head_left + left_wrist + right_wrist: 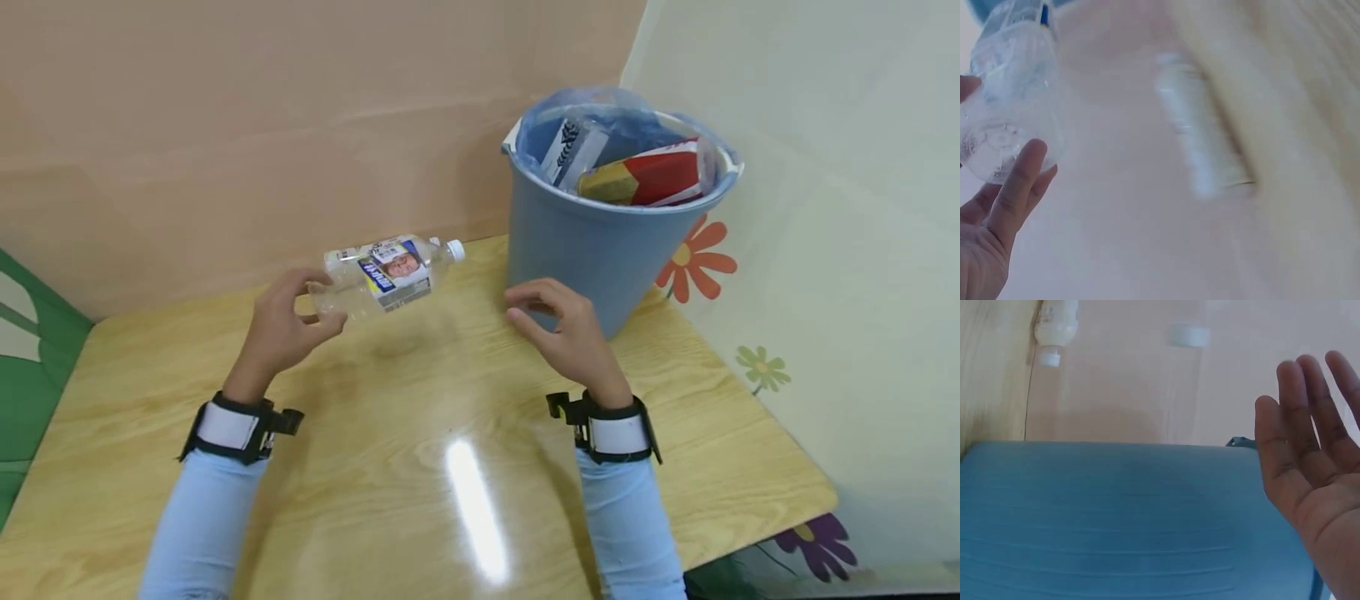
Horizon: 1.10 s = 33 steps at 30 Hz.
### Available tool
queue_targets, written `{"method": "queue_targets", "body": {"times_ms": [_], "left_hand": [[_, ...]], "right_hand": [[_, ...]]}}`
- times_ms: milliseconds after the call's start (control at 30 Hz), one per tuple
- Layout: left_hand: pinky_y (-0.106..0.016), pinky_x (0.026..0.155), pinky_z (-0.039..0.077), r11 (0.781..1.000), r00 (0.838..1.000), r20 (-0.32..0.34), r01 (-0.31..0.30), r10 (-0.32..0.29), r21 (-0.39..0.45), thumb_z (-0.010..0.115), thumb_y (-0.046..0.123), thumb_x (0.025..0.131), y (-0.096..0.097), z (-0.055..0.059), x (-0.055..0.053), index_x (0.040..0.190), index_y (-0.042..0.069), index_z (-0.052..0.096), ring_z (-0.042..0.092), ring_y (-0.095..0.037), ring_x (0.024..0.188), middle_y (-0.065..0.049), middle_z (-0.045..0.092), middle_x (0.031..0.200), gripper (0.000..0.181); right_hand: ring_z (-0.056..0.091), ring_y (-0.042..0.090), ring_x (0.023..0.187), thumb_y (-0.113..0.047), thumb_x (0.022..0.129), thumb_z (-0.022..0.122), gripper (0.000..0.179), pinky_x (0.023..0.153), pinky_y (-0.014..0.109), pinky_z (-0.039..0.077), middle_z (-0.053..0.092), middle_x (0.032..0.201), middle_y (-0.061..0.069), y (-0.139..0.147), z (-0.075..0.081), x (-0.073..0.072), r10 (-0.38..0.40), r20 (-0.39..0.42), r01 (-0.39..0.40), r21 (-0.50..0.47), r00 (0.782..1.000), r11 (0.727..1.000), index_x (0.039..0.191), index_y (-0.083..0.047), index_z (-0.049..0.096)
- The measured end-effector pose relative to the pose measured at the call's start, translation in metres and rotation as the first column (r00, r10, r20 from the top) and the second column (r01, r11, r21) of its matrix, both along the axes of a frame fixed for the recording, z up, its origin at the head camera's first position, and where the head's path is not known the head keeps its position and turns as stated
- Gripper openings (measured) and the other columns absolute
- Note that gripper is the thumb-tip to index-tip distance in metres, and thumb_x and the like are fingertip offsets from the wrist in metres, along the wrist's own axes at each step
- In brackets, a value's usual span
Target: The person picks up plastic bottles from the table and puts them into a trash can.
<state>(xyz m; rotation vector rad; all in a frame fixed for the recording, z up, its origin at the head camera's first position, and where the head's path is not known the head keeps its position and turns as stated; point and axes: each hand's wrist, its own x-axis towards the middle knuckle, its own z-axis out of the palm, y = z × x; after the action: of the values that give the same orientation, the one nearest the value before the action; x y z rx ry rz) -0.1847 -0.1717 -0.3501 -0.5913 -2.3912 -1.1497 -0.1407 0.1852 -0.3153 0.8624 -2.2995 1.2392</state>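
In the head view my left hand [281, 325] grips a clear plastic bottle [397, 273] by its base. The bottle lies sideways in the air over the table, its white cap pointing right, with a blue and white label round its middle. Behind it, a second bottle [1194, 128] lies along the back of the table in the left wrist view, mostly hidden by the held bottle in the head view. My right hand [566, 333] holds nothing, its fingers relaxed, in front of the blue bucket [577, 242].
A blue bag lines the bucket, and in it are a red and yellow package [663, 175] and a clear and white package [573, 152]. The wooden table [390, 483] meets a wall behind; a flower-patterned wall [840, 250] stands at the right.
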Motion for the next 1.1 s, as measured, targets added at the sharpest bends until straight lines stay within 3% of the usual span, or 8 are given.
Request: {"method": "queue_targets", "body": {"times_ms": [133,200,367,533,667,833,933,1100], "left_hand": [[-0.041,0.053,0.061,0.999,0.992,-0.123,0.042,-0.044,-0.016,0.08,0.002,0.063,0.0,0.019,0.038,0.105,-0.001,0.057,0.056,-0.028,0.097,-0.019,0.06,0.108,0.048],[-0.039,0.051,0.061,0.997,0.986,-0.148,0.07,-0.073,-0.03,0.08,-0.001,0.061,0.002,0.026,0.053,0.104,-0.002,0.057,0.058,-0.029,0.098,-0.019,0.061,0.108,0.049],[-0.037,0.051,0.062,0.991,0.983,-0.134,0.118,-0.126,-0.07,0.078,-0.001,0.06,0.004,0.032,0.085,0.105,0.002,0.058,0.059,-0.028,0.101,-0.017,0.061,0.114,0.049],[-0.036,0.052,0.062,0.99,0.987,-0.094,0.121,-0.128,-0.077,0.079,0.001,0.061,0.004,0.027,0.107,0.106,0.004,0.058,0.059,-0.027,0.1,-0.016,0.061,0.116,0.05],[-0.034,0.05,0.062,0.995,0.994,-0.066,0.08,-0.083,-0.052,0.079,-0.002,0.06,-0.002,0.019,0.117,0.106,0.003,0.059,0.06,-0.028,0.099,-0.018,0.061,0.116,0.051],[-0.033,0.05,0.062,0.997,0.994,-0.093,0.062,-0.066,-0.042,0.079,-0.003,0.059,-0.008,0.014,0.118,0.106,0.002,0.059,0.06,-0.028,0.098,-0.018,0.062,0.116,0.052],[-0.036,0.053,0.062,0.997,0.991,-0.109,0.074,-0.076,-0.027,0.079,-0.002,0.06,-0.007,0.014,0.114,0.11,0.001,0.058,0.059,-0.03,0.103,-0.019,0.06,0.121,0.055],[-0.042,0.069,0.062,0.993,0.989,-0.092,0.116,-0.114,0.024,0.08,-0.006,0.063,-0.007,0.014,0.11,0.132,0.003,0.046,0.055,-0.031,0.112,-0.019,0.051,0.134,0.077]], "right_hand": [[0.06,0.025,0.101,-0.002,0.086,0.063,0.025,0.087,0.035,0.058,0.063,0.11,0.019,-0.003,0.001,-0.001,0.018,0.073,-0.014,-0.047,0.997,0.999,0.112,0.002,0.062],[0.059,0.024,0.104,0.0,0.085,0.064,0.03,0.088,0.031,0.057,0.061,0.113,0.021,-0.003,0.003,0.001,0.048,0.106,-0.039,-0.085,0.993,0.996,0.115,0.004,0.06],[0.059,0.023,0.107,0.003,0.082,0.067,0.037,0.087,0.025,0.057,0.061,0.116,0.023,-0.005,0.008,0.007,0.17,0.164,-0.148,-0.138,0.972,0.979,0.118,0.005,0.058],[0.064,0.022,0.097,0.003,0.079,0.07,0.027,0.077,0.027,0.061,0.067,0.106,0.021,-0.013,0.009,0.013,0.298,0.189,-0.28,-0.114,0.936,0.953,0.106,0.002,0.066],[0.064,0.02,0.092,0.001,0.078,0.072,0.021,0.074,0.03,0.061,0.068,0.101,0.018,-0.025,0.007,0.014,0.357,0.191,-0.344,-0.099,0.915,0.934,0.099,0.0,0.069],[0.063,0.018,0.09,0.004,0.076,0.072,0.021,0.071,0.028,0.061,0.067,0.099,0.019,-0.033,0.006,0.013,0.358,0.159,-0.347,-0.095,0.92,0.933,0.096,0.002,0.069],[0.063,0.019,0.086,0.012,0.073,0.07,0.021,0.066,0.023,0.061,0.065,0.097,0.019,-0.033,0.007,0.013,0.364,0.108,-0.348,-0.143,0.925,0.926,0.093,0.007,0.068],[0.064,0.017,0.083,0.018,0.071,0.067,0.021,0.068,0.019,0.06,0.065,0.098,0.009,-0.025,0.02,0.013,0.372,-0.025,-0.366,-0.253,0.928,0.895,0.091,0.012,0.066]]}}
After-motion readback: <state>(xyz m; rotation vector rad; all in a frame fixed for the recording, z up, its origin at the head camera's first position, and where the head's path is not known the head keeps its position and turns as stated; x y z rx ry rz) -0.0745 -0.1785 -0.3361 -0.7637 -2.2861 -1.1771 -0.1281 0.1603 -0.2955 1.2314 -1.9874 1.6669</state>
